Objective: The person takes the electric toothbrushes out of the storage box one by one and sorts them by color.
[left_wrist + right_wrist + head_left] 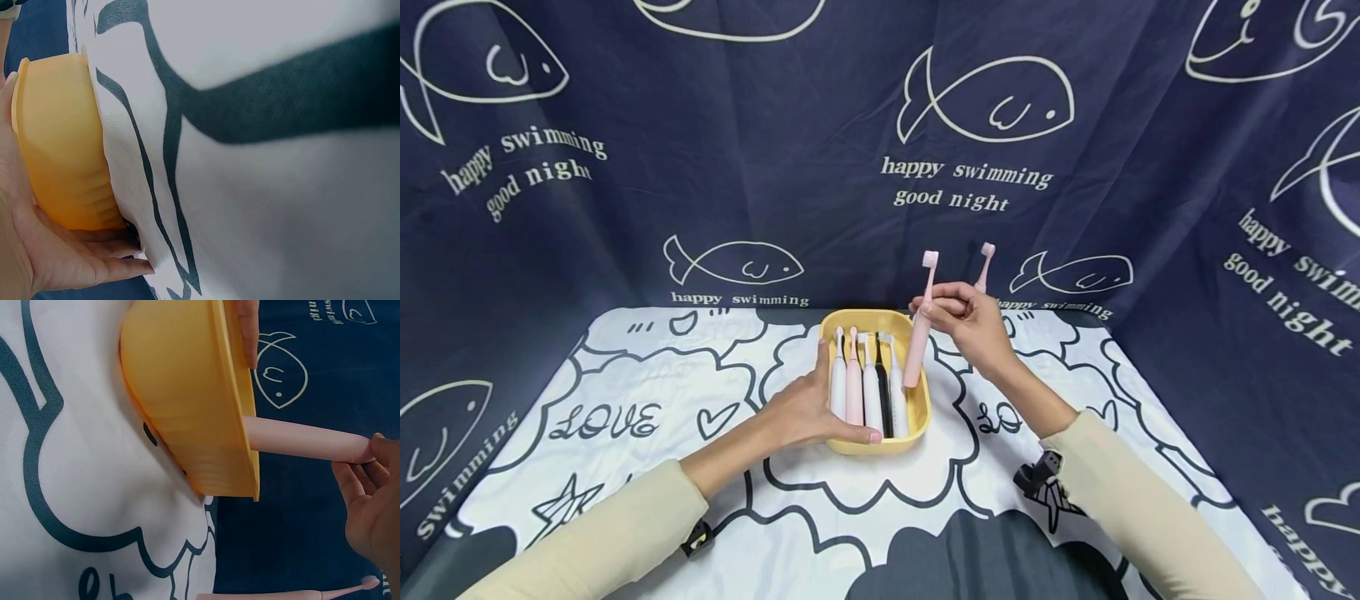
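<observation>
Beige cloth covers the left forearm, and the sleeve (602, 537) leads to the left hand (808, 408), which braces a yellow, rounded rectangular tray (880, 448) on the patterned cloth of the table (805, 542). The fingers lie along its left side and the thumb along the near rim, so this hand is spread but has the tray held between thumb and fingers.

Inside, from the left, five thick-handled toothbrushes lie side by side, heads toward the far end: a white one with a dark neck (838, 396), a pale pink one (853, 396), a plain white one (871, 396), a black one (881, 392) and another white one (896, 408).

Over the tray's bare right-hand strip, a pink toothbrush with a straight handle (917, 354) leans head-up, pinched between the thumb and fingers of the right hand (977, 325). The right wrist view hides its foot behind the tray wall. Farther right, behind that hand, a second pink toothbrush (985, 265) appears to stand upright.

The step in hand seems to be moving the held brush at the tray; inward or outward, I cannot tell. The next move probably calls for a firm pinch, a clean path past the right rim and a steady left hand.
</observation>
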{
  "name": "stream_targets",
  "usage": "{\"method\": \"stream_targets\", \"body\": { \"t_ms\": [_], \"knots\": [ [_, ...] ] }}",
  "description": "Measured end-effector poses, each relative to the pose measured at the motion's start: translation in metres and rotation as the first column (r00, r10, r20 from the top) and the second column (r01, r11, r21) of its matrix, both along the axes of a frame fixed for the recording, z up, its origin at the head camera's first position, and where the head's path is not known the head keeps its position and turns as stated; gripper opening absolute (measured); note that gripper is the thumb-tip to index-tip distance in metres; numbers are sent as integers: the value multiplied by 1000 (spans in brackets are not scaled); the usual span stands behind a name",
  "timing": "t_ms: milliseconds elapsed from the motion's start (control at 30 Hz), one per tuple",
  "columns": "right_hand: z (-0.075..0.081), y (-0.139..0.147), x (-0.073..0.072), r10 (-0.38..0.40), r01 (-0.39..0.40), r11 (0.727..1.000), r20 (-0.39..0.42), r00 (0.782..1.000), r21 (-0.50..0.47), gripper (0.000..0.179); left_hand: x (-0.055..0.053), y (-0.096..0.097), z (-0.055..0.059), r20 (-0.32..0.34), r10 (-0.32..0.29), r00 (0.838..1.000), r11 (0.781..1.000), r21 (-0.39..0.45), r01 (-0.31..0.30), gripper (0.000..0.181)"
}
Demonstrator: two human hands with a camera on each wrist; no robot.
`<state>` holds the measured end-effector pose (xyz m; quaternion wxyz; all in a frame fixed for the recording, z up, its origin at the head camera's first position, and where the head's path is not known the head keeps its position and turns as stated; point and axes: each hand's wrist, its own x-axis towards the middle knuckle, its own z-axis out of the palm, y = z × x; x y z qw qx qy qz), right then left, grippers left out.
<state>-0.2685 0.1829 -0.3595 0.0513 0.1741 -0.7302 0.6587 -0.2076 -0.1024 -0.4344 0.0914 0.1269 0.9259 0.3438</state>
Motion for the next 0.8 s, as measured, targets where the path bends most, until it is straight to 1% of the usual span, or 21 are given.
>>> {"method": "stream_targets", "body": {
  "t_ms": [133,267,400,500,600,800],
  "knots": [
    [5,3,2,-12,12,1000,-4,1000,-10,26,0,0,0,-4,-2,1000,1000,-11,2,183],
    [8,6,4,-12,11,999,-20,1000,-48,29,0,0,1,-4,-2,1000,1000,-20,2,183],
    [11,9,6,-4,1,997,-42,999,-71,25,-1,0,1,-5,-2,1000,999,-33,1,182],
    [13,11,7,-3,-1,997,-53,999,-74,21,-1,0,2,-8,2,1000,998,-61,-3,180],
    [14,14,7,-5,0,997,-60,998,-82,22,-1,0,2,-1,5,1000,996,-90,-5,177],
    [15,19,8,-42,38,999,-91,995,-38,27,-3,-1,2,11,8,1000,995,-104,-7,177]
  ]
}}
